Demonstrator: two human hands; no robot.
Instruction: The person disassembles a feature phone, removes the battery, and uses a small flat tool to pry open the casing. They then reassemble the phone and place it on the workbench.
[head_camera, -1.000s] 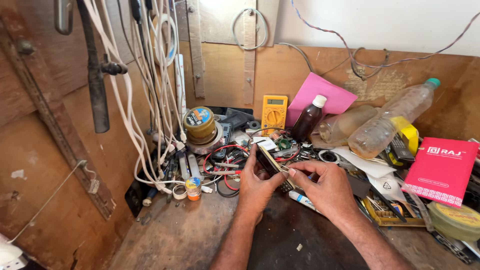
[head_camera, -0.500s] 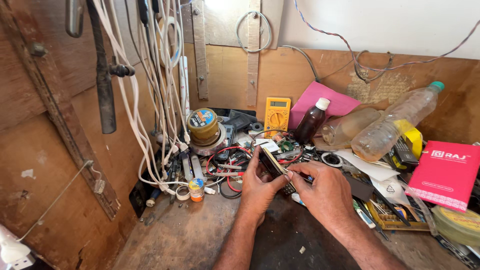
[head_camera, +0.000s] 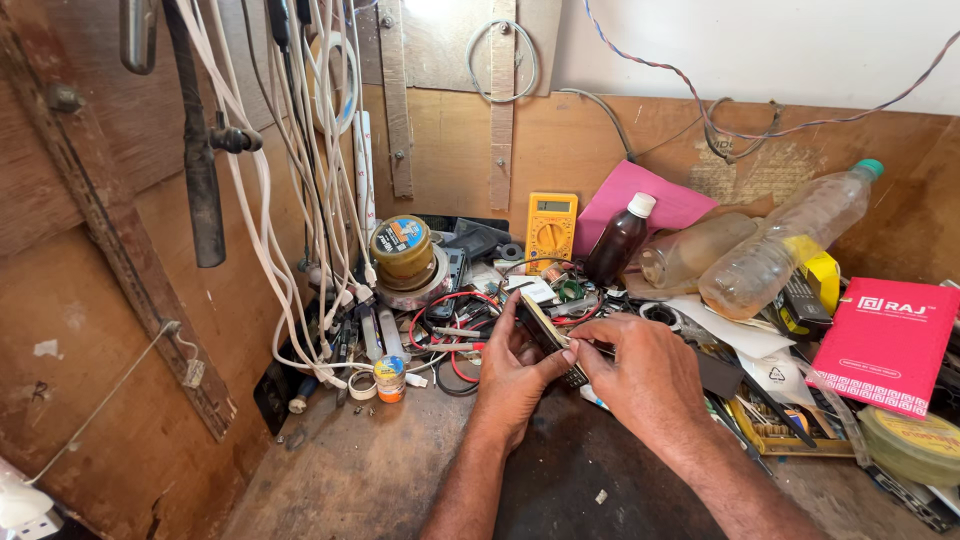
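The bench is rough, matt wood, scuffed and stained, and the back wall panel at twelve o'clock is the same dull plywood. At two o'clock a clear plastic bottle looks smooth and glossy, and the red booklet at three o'clock is matt paper. White cables at ten o'clock have smooth plastic sheathing.

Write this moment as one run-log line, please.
left hand: holds small dark device | right hand: pinches its edge | behind: yellow multimeter
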